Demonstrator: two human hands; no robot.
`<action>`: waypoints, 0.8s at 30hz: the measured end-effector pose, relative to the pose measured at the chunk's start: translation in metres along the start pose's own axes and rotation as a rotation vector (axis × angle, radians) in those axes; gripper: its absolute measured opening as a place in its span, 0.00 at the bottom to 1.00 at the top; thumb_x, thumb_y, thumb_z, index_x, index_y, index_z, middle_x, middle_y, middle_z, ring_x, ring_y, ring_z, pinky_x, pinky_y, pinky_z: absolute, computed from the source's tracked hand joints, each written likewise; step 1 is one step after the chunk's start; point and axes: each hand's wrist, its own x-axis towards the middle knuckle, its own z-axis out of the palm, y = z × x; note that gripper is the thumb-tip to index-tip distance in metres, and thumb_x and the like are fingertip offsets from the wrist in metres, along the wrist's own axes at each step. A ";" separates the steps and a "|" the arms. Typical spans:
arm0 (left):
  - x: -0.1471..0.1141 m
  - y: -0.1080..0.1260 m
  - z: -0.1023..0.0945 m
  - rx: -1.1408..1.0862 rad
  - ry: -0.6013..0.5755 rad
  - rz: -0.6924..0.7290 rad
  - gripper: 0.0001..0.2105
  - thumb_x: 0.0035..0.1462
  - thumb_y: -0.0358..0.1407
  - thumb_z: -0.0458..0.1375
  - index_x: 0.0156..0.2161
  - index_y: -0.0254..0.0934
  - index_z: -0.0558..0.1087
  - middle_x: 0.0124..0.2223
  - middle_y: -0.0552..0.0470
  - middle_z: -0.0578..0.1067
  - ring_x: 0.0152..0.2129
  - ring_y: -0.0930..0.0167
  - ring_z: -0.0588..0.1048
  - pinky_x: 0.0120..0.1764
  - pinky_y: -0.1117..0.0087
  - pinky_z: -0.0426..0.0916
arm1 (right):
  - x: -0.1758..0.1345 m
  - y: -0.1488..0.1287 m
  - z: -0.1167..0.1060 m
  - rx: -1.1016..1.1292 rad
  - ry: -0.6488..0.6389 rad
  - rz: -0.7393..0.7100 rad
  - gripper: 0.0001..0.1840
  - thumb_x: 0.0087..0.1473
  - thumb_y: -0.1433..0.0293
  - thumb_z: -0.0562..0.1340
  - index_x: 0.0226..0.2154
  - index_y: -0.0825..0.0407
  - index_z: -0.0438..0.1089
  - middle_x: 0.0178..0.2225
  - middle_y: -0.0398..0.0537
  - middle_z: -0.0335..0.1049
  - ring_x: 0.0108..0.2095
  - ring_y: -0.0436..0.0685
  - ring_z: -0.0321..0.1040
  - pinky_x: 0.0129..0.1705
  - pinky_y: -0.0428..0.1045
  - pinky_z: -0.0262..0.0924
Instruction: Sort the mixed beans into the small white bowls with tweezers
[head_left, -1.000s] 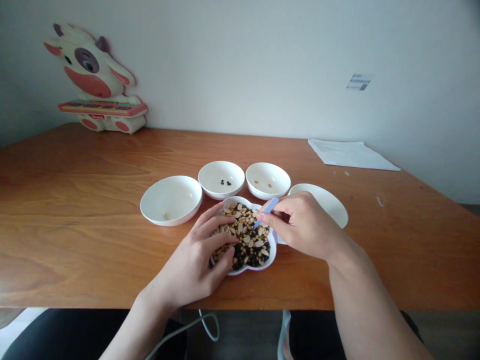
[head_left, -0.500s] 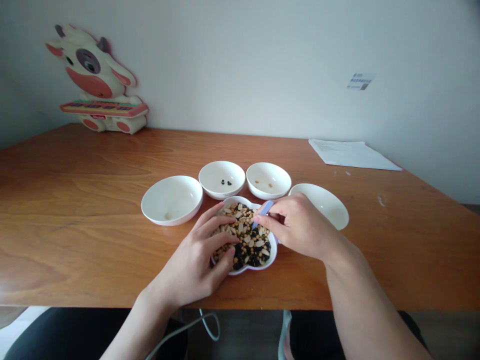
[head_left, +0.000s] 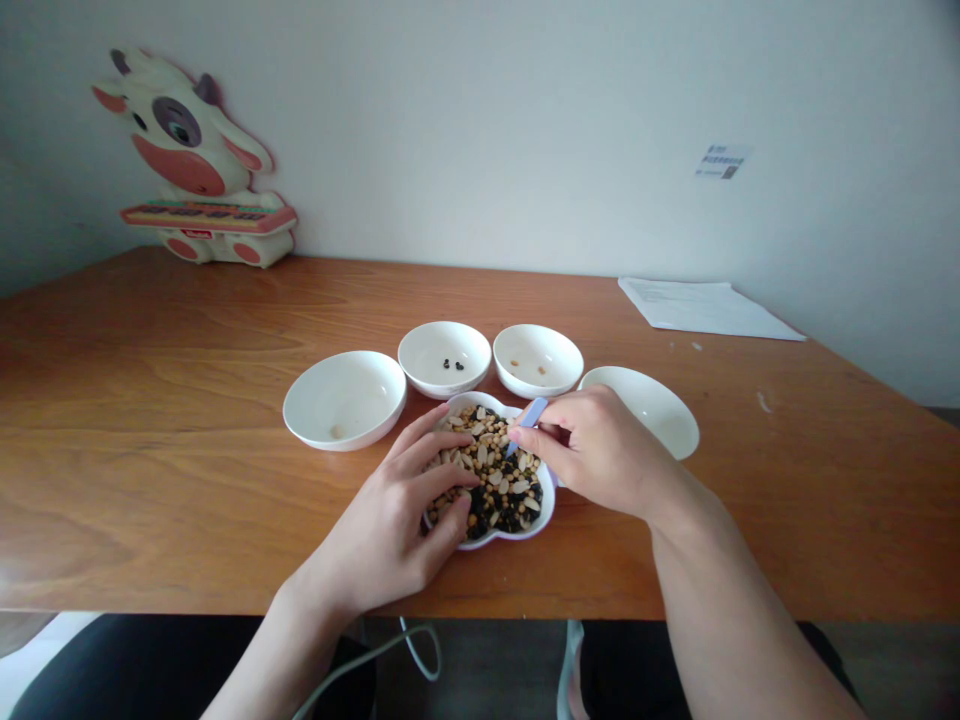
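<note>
A white scalloped dish [head_left: 550,497] holds mixed black beans, yellow beans, small green ones and pale peanut halves. Over its left side my left hand [head_left: 401,505] lies with fingers spread, the fingertips resting on the mix. My right hand [head_left: 600,445], at the dish's right rim, pinches light purple tweezers [head_left: 534,412], their lower end pointing down into the beans. Whether the tips grip anything is too small to tell. Behind the dish, one white bowl [head_left: 444,345] contains a few black beans, and another bowl [head_left: 538,345] a few yellowish ones.
A white bowl [head_left: 345,385] at the left has one pale piece in it. Partly behind my right hand stands another bowl [head_left: 652,405]. A cow-shaped toy keyboard [head_left: 210,215] sits at the back left, papers [head_left: 697,305] at the back right. The table's front edge runs below my wrists.
The tweezers have tilted or shifted very slightly in my right hand. My left hand stays in place on the dish.
</note>
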 end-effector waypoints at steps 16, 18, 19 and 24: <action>-0.002 -0.002 0.000 0.007 -0.008 -0.004 0.11 0.59 0.29 0.54 0.44 0.39 0.76 0.57 0.46 0.70 0.65 0.57 0.54 0.61 0.48 0.61 | -0.001 0.002 0.000 0.034 0.003 0.009 0.25 0.58 0.67 0.61 0.14 0.54 0.54 0.14 0.37 0.52 0.17 0.44 0.46 0.21 0.46 0.41; -0.001 -0.001 -0.001 0.006 -0.006 -0.004 0.11 0.59 0.29 0.54 0.44 0.39 0.76 0.57 0.46 0.70 0.65 0.56 0.54 0.61 0.48 0.61 | -0.001 0.002 0.000 0.047 -0.001 0.006 0.25 0.58 0.66 0.61 0.14 0.54 0.55 0.14 0.38 0.54 0.17 0.44 0.47 0.21 0.46 0.41; -0.001 -0.001 -0.001 0.005 -0.006 -0.004 0.11 0.59 0.29 0.54 0.44 0.39 0.76 0.57 0.46 0.70 0.64 0.56 0.55 0.61 0.48 0.61 | -0.001 0.002 0.000 0.051 0.001 0.005 0.24 0.58 0.66 0.61 0.14 0.54 0.56 0.14 0.38 0.56 0.17 0.44 0.48 0.22 0.46 0.41; -0.002 -0.001 -0.001 0.006 -0.011 -0.005 0.11 0.59 0.29 0.54 0.44 0.39 0.76 0.57 0.46 0.70 0.65 0.56 0.54 0.62 0.49 0.61 | -0.003 -0.002 -0.006 0.047 0.032 0.008 0.24 0.59 0.64 0.60 0.14 0.54 0.60 0.17 0.42 0.64 0.18 0.45 0.52 0.22 0.47 0.43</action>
